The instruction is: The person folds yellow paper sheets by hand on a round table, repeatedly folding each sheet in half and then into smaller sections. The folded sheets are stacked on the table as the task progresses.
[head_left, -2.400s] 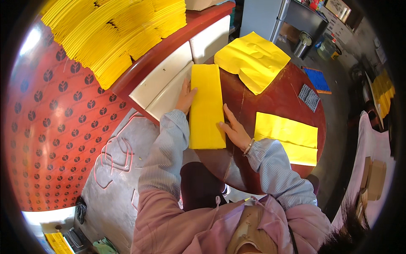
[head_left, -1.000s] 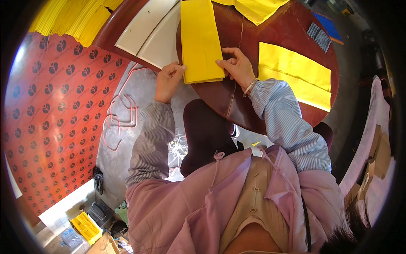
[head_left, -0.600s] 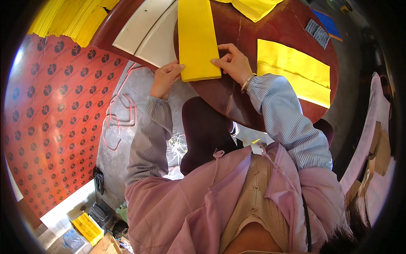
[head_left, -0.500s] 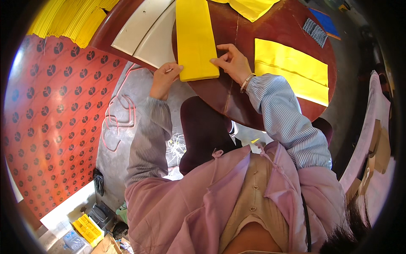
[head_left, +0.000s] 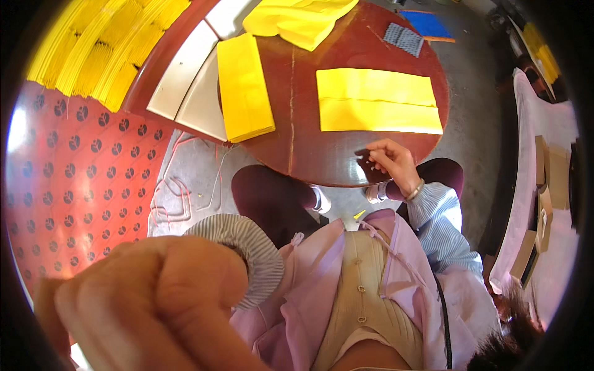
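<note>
While the round table fills the upper middle of the frame, a red panel with dark marks covers the left. Blurred and close to the camera, the left hand looms at lower left with bent fingers; whether it pinches anything cannot be told. A yellow pile fills the upper left corner. On the table, a folded sheet lies right of centre, a rumpled sheet lies at the top, and a yellow stack sits at the left rim, just below the rumpled one. The right hand hangs over the table's lower rim, below the folded sheet and apart from it, fingers bent in a loose, unclenched curve. A blue mat shows at upper right, just beside a grey pad on the table.
</note>
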Demonstrator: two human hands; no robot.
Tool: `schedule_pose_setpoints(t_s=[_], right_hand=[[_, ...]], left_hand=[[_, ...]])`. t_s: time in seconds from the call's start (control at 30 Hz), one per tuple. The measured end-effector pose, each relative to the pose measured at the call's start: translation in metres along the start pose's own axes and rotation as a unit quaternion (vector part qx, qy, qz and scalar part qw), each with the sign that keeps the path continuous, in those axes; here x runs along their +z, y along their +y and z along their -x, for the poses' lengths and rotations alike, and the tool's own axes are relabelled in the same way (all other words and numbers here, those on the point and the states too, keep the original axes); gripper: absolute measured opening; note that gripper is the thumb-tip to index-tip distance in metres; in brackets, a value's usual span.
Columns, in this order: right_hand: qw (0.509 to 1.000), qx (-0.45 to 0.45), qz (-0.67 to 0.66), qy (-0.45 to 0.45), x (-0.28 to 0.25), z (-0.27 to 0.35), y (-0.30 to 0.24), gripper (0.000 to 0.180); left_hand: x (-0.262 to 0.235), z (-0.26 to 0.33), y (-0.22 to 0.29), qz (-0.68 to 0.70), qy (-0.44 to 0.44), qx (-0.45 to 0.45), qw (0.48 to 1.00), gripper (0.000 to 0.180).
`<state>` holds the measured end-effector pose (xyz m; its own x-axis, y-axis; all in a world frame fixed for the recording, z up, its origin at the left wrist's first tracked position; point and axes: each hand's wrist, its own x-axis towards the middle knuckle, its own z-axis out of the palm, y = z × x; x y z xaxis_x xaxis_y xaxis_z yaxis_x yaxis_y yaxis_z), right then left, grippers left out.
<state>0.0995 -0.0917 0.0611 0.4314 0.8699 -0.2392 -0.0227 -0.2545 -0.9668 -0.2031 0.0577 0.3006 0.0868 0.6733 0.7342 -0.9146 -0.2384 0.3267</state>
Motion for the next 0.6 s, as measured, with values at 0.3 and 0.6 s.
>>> schedule_pose_setpoints(t_s=[0.3, 0.6], right_hand=[[0.829, -0.212, 0.439, 0.272, -0.148, -0.032, 0.028, 0.016], [0.685, -0.186, 0.657, 0.253, -0.118, -0.004, 0.014, 0.017]], left_hand=[[0.029, 0.014, -0.014, 0.095, -0.022, -0.075, 0.992, 0.029], [-0.063, 0.152, -0.268, -0.643, -0.279, -0.218, 0.679, 0.030]])
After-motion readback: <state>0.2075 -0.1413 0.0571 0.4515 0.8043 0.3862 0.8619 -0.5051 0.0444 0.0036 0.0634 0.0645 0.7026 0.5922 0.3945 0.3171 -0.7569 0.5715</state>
